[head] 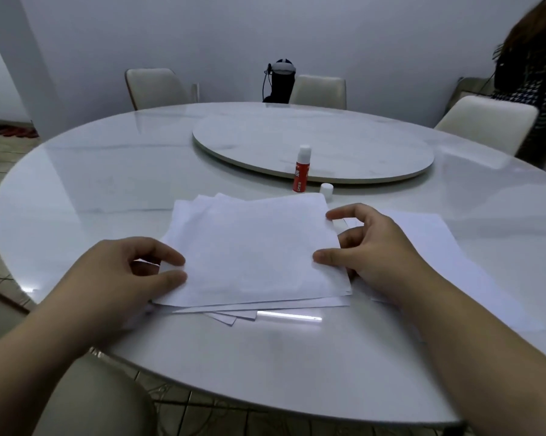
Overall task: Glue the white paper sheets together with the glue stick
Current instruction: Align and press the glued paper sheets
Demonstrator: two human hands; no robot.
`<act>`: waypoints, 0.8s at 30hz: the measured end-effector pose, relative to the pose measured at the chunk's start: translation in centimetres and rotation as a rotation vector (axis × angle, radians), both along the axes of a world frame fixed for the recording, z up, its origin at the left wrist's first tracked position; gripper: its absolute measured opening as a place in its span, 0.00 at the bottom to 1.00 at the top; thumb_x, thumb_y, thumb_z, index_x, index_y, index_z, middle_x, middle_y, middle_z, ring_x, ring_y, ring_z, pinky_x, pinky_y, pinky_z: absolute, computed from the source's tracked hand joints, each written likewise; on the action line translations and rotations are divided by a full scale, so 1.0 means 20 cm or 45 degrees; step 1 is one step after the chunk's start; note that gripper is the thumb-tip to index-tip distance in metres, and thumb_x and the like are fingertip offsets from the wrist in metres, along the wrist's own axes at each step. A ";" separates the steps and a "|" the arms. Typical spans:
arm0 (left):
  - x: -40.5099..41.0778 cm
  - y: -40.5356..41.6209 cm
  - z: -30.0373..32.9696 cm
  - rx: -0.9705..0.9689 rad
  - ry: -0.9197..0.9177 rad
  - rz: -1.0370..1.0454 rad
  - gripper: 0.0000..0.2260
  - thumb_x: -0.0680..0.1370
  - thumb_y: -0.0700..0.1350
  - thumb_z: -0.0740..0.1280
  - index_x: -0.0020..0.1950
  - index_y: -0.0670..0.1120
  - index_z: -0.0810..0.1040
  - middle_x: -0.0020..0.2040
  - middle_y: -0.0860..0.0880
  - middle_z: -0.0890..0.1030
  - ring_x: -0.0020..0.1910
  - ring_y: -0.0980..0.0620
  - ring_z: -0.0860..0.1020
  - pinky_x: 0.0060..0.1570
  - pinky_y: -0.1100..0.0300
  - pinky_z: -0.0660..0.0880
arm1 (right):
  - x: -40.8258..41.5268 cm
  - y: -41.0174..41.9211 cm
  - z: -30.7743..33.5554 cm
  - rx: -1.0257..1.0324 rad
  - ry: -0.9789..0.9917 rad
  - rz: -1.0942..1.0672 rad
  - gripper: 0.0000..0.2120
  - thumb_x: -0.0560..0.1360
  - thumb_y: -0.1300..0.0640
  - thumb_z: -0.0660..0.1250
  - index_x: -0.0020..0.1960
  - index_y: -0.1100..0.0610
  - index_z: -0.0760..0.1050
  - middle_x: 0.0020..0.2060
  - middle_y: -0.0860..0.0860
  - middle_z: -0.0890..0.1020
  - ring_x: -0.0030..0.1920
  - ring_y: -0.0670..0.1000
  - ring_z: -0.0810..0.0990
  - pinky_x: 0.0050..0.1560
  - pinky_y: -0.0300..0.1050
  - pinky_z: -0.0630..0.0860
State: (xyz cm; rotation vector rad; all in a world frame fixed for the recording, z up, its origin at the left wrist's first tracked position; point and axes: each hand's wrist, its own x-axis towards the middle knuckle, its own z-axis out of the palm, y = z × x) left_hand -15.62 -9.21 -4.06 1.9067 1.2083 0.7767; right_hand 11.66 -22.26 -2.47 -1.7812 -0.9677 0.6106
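Note:
A stack of white paper sheets (252,250) lies on the round white table (86,184) in front of me, its edges fanned out unevenly. My left hand (130,272) pinches the top sheet's left edge between thumb and fingers. My right hand (372,247) holds the same sheet's right edge, thumb on top. Another white sheet (447,247) lies flat under and beyond my right hand. A red glue stick (301,169) stands upright and uncapped behind the stack, and its white cap (326,189) sits beside it on the right.
A raised turntable (312,146) fills the table's middle. Several cream chairs (155,88) ring the far side, and a dark stand with a headset (279,83) is behind the table. A person (536,83) stands at the far right. A chair seat (89,401) is below my left arm.

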 end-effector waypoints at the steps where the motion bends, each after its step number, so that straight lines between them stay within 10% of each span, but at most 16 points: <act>1: 0.00 0.00 0.00 0.022 0.012 -0.003 0.08 0.65 0.48 0.76 0.39 0.61 0.82 0.26 0.52 0.79 0.20 0.57 0.73 0.18 0.70 0.67 | 0.00 0.00 0.00 -0.007 -0.015 -0.002 0.26 0.60 0.61 0.81 0.53 0.45 0.75 0.41 0.63 0.82 0.31 0.54 0.80 0.33 0.48 0.79; 10: -0.06 0.04 -0.02 0.030 0.091 -0.080 0.13 0.63 0.53 0.77 0.45 0.62 0.82 0.28 0.54 0.79 0.23 0.56 0.75 0.30 0.61 0.71 | 0.01 0.00 -0.02 -0.086 -0.094 0.033 0.32 0.59 0.59 0.81 0.58 0.46 0.70 0.38 0.56 0.84 0.31 0.48 0.81 0.39 0.45 0.79; 16: -0.09 0.06 -0.02 -0.072 0.046 -0.117 0.35 0.47 0.73 0.72 0.50 0.60 0.81 0.37 0.48 0.85 0.38 0.41 0.83 0.47 0.42 0.78 | 0.00 0.00 -0.03 -0.087 -0.103 0.048 0.34 0.58 0.58 0.82 0.59 0.46 0.70 0.33 0.50 0.81 0.31 0.47 0.79 0.40 0.45 0.79; 24: -0.08 0.08 -0.02 0.084 0.153 -0.146 0.15 0.63 0.55 0.76 0.48 0.63 0.81 0.24 0.55 0.72 0.22 0.58 0.69 0.30 0.63 0.65 | -0.01 -0.01 -0.02 -0.104 -0.161 0.062 0.37 0.57 0.57 0.82 0.61 0.46 0.69 0.34 0.47 0.81 0.33 0.44 0.79 0.40 0.39 0.75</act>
